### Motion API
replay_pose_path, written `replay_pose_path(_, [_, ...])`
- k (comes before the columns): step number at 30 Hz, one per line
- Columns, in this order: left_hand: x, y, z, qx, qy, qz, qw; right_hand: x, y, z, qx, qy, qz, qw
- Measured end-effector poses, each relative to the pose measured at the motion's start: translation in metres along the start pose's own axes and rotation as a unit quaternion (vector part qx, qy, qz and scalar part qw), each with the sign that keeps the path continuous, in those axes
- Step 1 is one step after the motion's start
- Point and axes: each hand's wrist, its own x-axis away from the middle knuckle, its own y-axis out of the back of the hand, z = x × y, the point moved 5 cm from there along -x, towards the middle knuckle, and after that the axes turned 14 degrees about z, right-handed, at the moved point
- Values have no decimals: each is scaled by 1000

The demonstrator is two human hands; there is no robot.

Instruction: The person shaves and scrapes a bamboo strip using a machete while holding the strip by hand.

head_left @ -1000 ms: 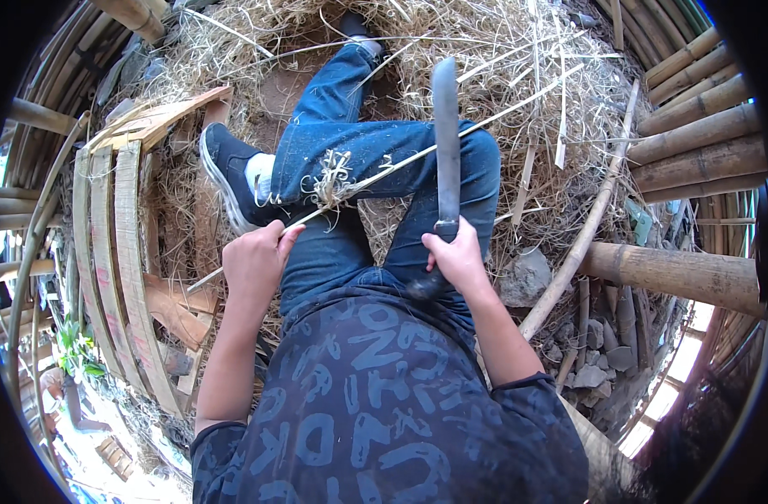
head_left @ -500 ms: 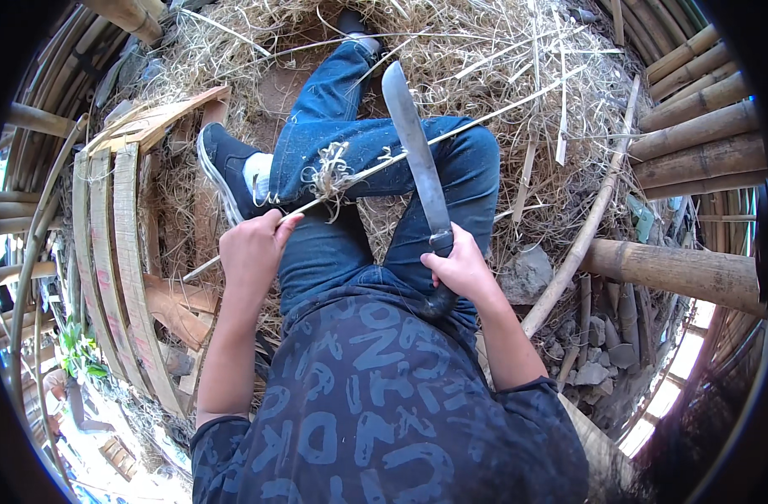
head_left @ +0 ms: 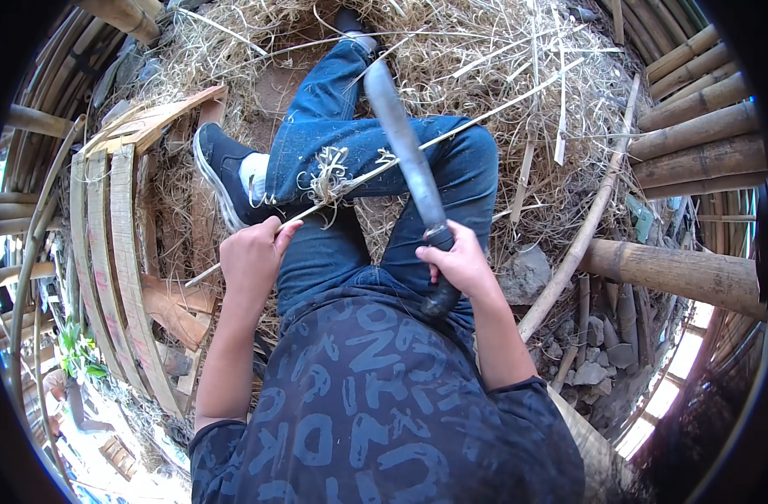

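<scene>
My left hand (head_left: 251, 254) is closed round a thin pale bamboo strip (head_left: 493, 111), which runs slantwise over my bent leg to the upper right. Its short end pokes out to the left of that fist. In my right hand (head_left: 461, 262) is the black handle of a machete (head_left: 407, 151), its broad grey blade pointing up and slightly left. The blade crosses over the strip above my knee; whether they touch I cannot tell. Curled shavings (head_left: 332, 172) cling to the strip and lie on my jeans.
Straw-like shavings (head_left: 468, 50) cover the ground ahead. At the left stands a wooden slatted crate (head_left: 125, 252). Thick bamboo poles (head_left: 678, 273) and a grey stone (head_left: 525, 274) lie to the right, with rubble (head_left: 592, 361) below them. A long thin pole (head_left: 587, 239) slants nearby.
The machete's tip has swung left, so the blade leans more. My right hand has shifted only a little. My left hand and the strip have barely moved.
</scene>
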Motion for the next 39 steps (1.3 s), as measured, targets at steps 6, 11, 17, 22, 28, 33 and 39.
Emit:
replay_pose_path(6, [-8, 2, -10, -8, -13, -5, 1000, 7, -5, 7, 50, 2, 0, 999])
replay_pose_path(11, [-8, 4, -10, -13, 21, 15, 1000, 3, -15, -7, -9, -26, 76, 997])
replay_pose_path(17, [-15, 1, -17, -9, -3, 15, 1000, 2, -7, -8, -1, 20, -9, 1000])
replay_pose_path(22, [-17, 3, -16, 6, 9, 29, 1000, 5, -13, 1, -9, -39, 93, 995])
replay_pose_path(28, [-20, 5, -19, 61, 13, 51, 997, 7, -1, 2, -42, -43, 58, 996])
replay_pose_path(33, [-21, 2, -16, 94, 12, 64, 993, 17, -8, 12, 89, -90, 97, 987])
replay_pose_path(39, [-22, 7, -17, 103, -1, 57, 993, 15, -6, 1, -88, -90, 170, 977])
